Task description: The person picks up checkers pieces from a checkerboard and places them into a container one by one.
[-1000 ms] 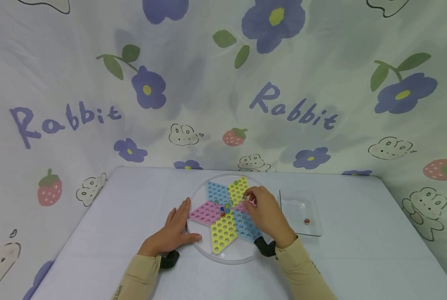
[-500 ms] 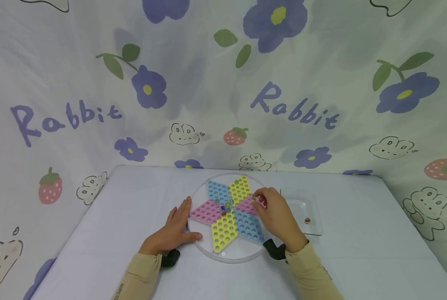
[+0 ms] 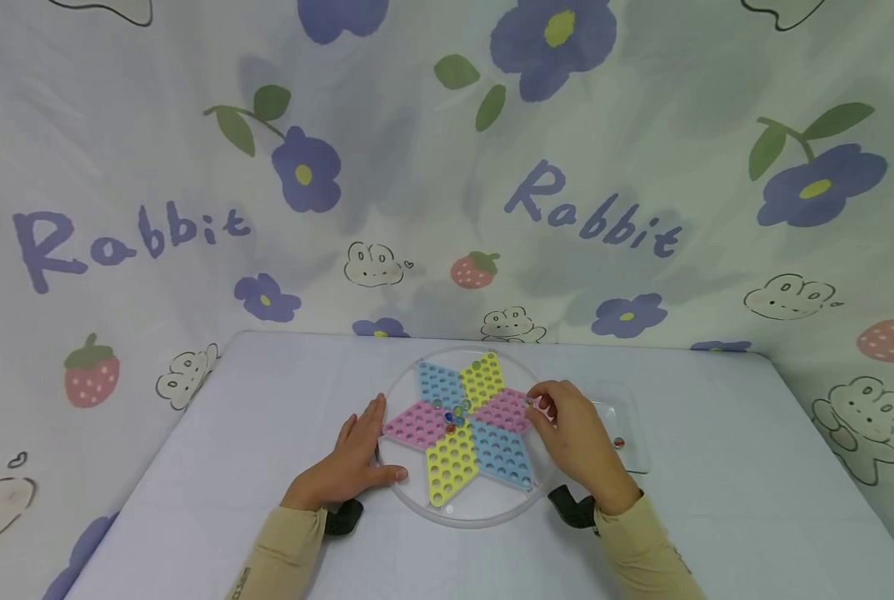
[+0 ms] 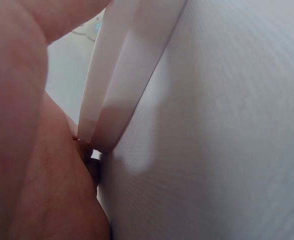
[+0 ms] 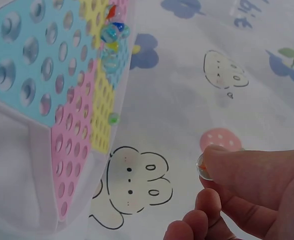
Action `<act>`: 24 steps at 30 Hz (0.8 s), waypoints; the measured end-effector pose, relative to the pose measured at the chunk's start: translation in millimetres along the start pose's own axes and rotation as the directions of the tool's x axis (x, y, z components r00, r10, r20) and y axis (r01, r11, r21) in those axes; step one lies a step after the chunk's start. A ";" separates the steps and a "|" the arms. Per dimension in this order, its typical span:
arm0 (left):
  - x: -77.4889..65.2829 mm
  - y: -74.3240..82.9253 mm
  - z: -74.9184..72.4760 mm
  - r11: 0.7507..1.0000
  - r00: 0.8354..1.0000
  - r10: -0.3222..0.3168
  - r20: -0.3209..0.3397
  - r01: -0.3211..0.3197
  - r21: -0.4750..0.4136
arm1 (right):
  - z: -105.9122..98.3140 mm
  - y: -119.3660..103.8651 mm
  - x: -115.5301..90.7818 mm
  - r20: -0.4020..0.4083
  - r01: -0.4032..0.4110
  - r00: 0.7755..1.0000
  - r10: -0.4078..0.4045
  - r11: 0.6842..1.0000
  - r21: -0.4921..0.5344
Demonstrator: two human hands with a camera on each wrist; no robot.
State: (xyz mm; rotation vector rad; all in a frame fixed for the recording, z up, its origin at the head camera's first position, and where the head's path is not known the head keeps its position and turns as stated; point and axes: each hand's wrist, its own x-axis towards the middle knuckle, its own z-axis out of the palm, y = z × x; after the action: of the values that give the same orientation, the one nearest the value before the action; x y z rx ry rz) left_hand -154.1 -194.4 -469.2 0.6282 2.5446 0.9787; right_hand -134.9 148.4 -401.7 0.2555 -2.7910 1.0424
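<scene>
A round Chinese checkers board with a star of pink, yellow and blue holed points lies on the table. Its left rim has my left hand resting on it, fingers straight and thumb over the edge. Above the right-hand pink point, my right hand pinches a clear marble with an orange streak between thumb and index finger. Several marbles cluster around the star's centre. One green marble sits in the far yellow point. The left wrist view shows mainly the left hand against the white board rim.
A clear square tray stands right of the board, partly behind my right hand, with an orange-streaked marble inside. White cloth covers the table. A printed curtain hangs along the far edge.
My right hand has moved to the right with the marble, from near the star's centre to the outer tip of the right pink point. The left hand stays on the rim.
</scene>
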 end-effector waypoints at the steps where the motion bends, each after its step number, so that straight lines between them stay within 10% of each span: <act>1: 0.2 -0.2 0.2 1.000 1.000 0.000 -0.001 0.000 0.000 | -0.8 0.7 -0.4 -0.001 -0.001 1.000 0.001 1.000 -0.002; 24: 1.1 -2.4 2.2 1.000 1.000 -0.023 -0.003 0.023 0.004 | -13.7 22.8 -15.4 -0.054 0.009 0.998 -0.010 1.000 -0.018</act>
State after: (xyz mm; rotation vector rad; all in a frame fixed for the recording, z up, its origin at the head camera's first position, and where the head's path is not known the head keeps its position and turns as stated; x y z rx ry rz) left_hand -154.7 -194.2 -472.6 0.5980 2.5512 0.9673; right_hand -123.6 176.1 -409.0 0.2343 -2.7468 1.0069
